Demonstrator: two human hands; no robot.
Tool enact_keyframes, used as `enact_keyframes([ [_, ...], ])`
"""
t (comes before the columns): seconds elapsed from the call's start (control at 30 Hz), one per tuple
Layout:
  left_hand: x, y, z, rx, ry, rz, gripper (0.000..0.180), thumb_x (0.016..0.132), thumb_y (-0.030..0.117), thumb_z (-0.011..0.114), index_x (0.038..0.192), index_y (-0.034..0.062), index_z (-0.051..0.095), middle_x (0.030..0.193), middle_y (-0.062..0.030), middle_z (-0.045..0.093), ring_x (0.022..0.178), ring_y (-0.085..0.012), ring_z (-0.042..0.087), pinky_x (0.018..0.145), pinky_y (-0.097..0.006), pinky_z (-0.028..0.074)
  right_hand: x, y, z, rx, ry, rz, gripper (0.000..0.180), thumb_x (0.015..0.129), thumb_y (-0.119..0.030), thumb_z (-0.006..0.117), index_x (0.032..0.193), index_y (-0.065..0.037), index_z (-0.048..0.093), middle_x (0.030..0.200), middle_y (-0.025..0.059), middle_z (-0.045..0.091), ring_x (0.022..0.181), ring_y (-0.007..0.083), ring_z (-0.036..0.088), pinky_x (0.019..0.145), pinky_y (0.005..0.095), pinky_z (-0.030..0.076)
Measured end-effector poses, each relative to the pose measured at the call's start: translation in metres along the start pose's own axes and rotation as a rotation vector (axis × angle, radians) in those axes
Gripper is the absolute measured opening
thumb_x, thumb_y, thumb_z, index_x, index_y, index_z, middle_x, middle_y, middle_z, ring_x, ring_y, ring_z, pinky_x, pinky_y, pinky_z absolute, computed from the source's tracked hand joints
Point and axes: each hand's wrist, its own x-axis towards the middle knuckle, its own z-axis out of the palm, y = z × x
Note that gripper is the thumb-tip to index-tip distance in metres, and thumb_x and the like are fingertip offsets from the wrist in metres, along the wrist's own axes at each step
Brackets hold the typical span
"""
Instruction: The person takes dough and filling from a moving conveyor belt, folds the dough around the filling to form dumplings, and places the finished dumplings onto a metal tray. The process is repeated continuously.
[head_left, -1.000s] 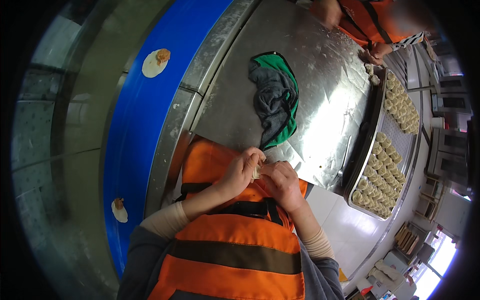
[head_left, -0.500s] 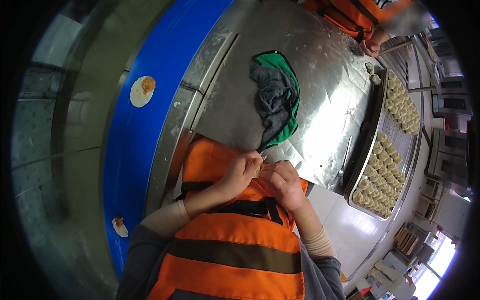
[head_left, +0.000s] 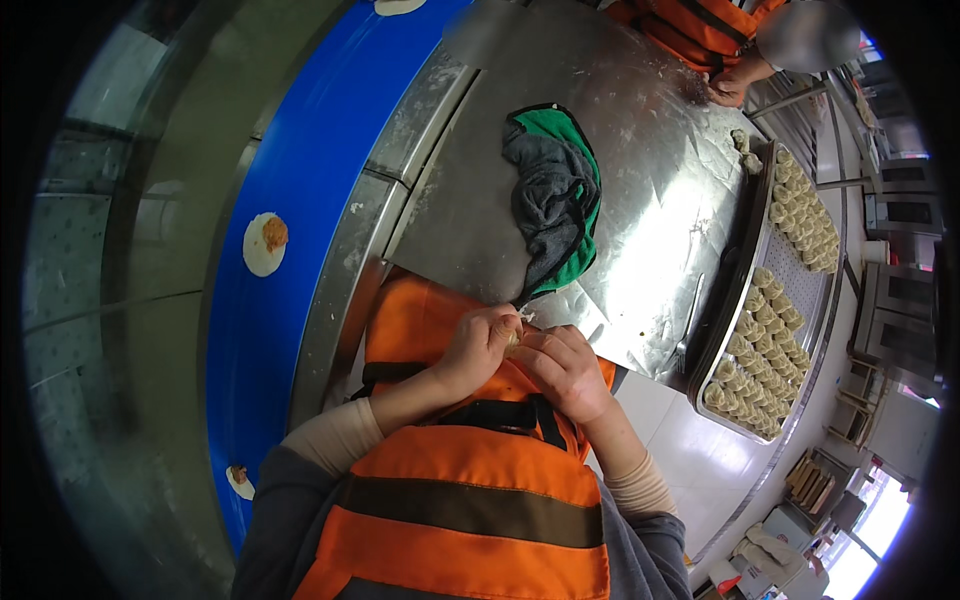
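Note:
My left hand [head_left: 478,350] and my right hand [head_left: 568,372] meet in front of my orange apron, at the table's near edge. Both are closed on a small pale dumpling [head_left: 514,341], mostly hidden by the fingers. Just beyond the fingertips lies a crumpled grey and green cloth [head_left: 550,205] on the steel table [head_left: 640,130]. On the blue conveyor belt [head_left: 300,170] to the left rests a round dough wrapper [head_left: 264,246] with orange-brown filling on it. Another filled wrapper [head_left: 240,482] is nearer to me, partly cut off by my sleeve.
At the right a perforated metal tray [head_left: 752,262] holds many shaped dumplings [head_left: 755,370] in rows. A fork-like utensil [head_left: 688,325] lies beside it. A co-worker's hand [head_left: 727,88] is at the table's far right corner. Another wrapper [head_left: 398,6] shows at the belt's far end.
The wrappers on the belt have moved toward me, and another has come into view at the far end. My hands have barely shifted. The co-worker's hand has moved slightly left.

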Motion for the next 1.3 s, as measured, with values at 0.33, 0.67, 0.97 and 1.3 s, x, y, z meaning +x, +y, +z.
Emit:
enact_keyframes([
  [0.33, -0.001, 0.013, 0.009, -0.386, -0.01, -0.049, 0.062, 0.108, 0.05, 0.021, 0.138, 0.002, 0.045, 0.125, -0.0077, 0.056, 0.11, -0.0122, 0.056, 0.096, -0.027, 0.046, 0.026, -0.02, -0.009, 0.031, 0.058, 0.253, 0.052, 0.07, -0.015, 0.081, 0.119, -0.008, 0.065, 0.118, 0.008, 0.065, 0.11, 0.0307, 0.059, 0.092, 0.0412, 0.043],
  [0.67, -0.077, 0.046, -0.186, 0.561, 0.792, -0.211, 0.031, 0.09, 0.009, 0.072, 0.119, 0.0056, 0.061, 0.099, -0.0061, 0.059, 0.085, -0.0133, 0.056, 0.07, -0.028, 0.048, 0.01, -0.003, -0.005, 0.266, 0.182, 0.366, 0.049, 0.066, 0.004, 0.08, 0.113, -0.001, 0.065, 0.111, 0.0142, 0.067, 0.102, 0.0331, 0.061, 0.089, 0.0402, 0.049],
  [0.97, -0.174, 0.002, -0.237, 1.082, 0.767, -0.326, 0.046, 0.082, 0.006, 0.077, 0.122, 0.0051, 0.056, 0.117, -0.0152, 0.057, 0.106, -0.0332, 0.057, 0.09, -0.042, 0.049, 0.027, -0.002, 0.011, 0.318, 0.074, 0.298, 0.046, 0.069, 0.006, 0.077, 0.113, -0.001, 0.064, 0.113, 0.0158, 0.067, 0.106, 0.0343, 0.062, 0.093, 0.0406, 0.05],
  [1.3, -0.256, -0.016, -0.239, 0.375, 1.155, -0.395, 0.033, 0.085, 0.005, 0.073, 0.116, 0.0061, 0.062, 0.115, -0.0079, 0.06, 0.101, -0.0168, 0.061, 0.079, -0.032, 0.05, 0.035, -0.008, 0.021, 0.331, -0.038, 0.241, 0.045, 0.073, 0.009, 0.075, 0.115, 0.001, 0.062, 0.113, 0.0171, 0.066, 0.105, 0.0326, 0.063, 0.094, 0.0387, 0.049],
])
